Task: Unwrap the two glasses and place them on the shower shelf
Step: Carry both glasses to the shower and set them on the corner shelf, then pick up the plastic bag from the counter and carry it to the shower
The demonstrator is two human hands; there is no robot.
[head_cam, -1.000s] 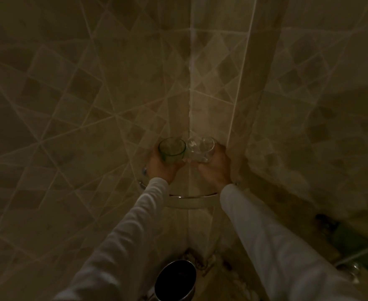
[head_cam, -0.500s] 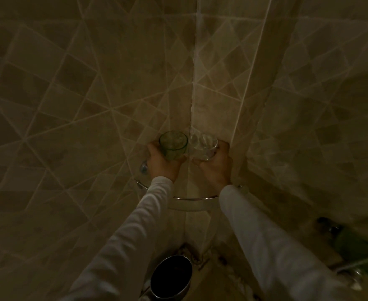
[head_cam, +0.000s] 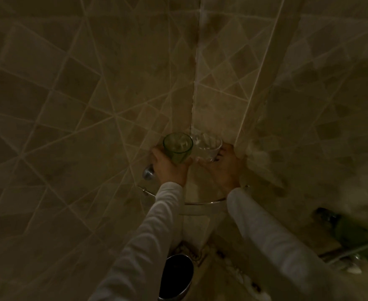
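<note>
Left hand gripping green glass, metal bin below

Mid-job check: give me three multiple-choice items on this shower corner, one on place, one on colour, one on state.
1. Where are the two glasses?
A. On the floor
B. Over the corner shelf, by the wall corner
C. In the metal bin

2. Which colour is the glass in the left hand?
A. Green
B. Blue
C. Red

3. What is the right hand doing?
A. Hanging free
B. Gripping the clear glass
C. Touching the bin

Answers: B, both sit above the shelf rail; A, the green glass is tinted; B, its fingers wrap the glass.
</note>
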